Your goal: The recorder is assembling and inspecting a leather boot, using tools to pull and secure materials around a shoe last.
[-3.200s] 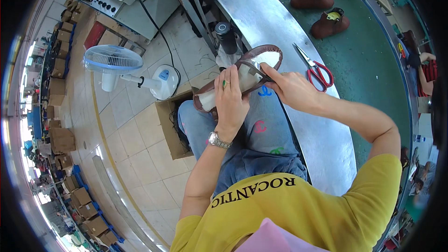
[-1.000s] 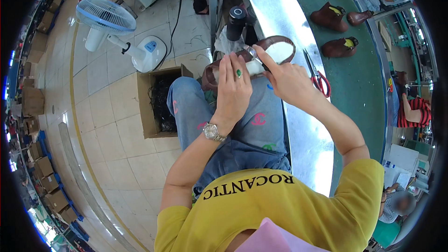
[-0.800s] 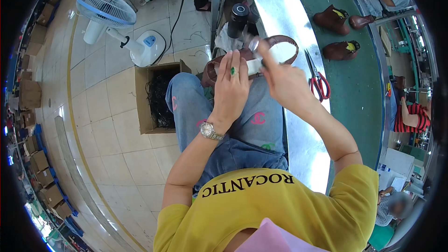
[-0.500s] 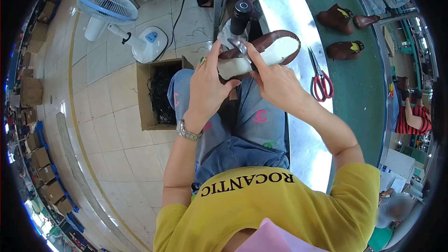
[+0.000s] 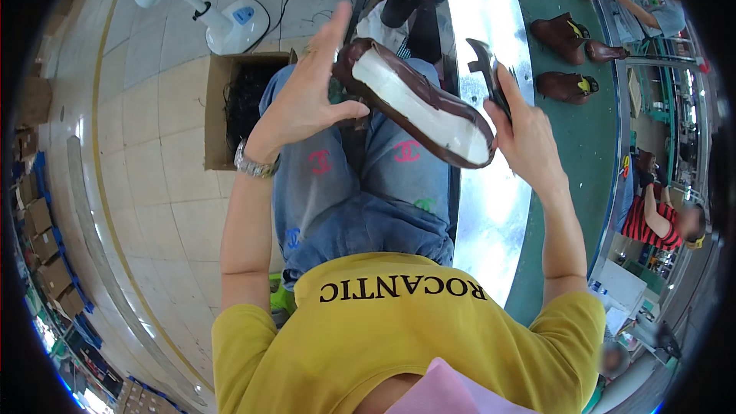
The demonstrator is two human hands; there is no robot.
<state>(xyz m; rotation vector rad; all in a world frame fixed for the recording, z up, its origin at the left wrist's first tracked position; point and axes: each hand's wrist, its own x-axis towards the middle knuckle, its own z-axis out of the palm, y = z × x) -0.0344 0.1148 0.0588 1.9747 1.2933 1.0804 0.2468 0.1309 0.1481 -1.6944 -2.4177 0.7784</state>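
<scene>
Right fingers [image 5: 510, 86] around one tool [image 5: 494, 83]

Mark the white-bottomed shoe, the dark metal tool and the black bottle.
White-bottomed shoe [image 5: 420, 100]: head view, middle of its white underside.
Dark metal tool [image 5: 494, 83]: head view, its shaft.
Black bottle [image 5: 401, 6]: head view, its side.

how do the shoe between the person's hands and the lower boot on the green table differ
The shoe lies underside up, while the lower boot stands upright. The shoe shows a long white underside; the lower boot shows yellow at its opening. Both are brown.
</scene>
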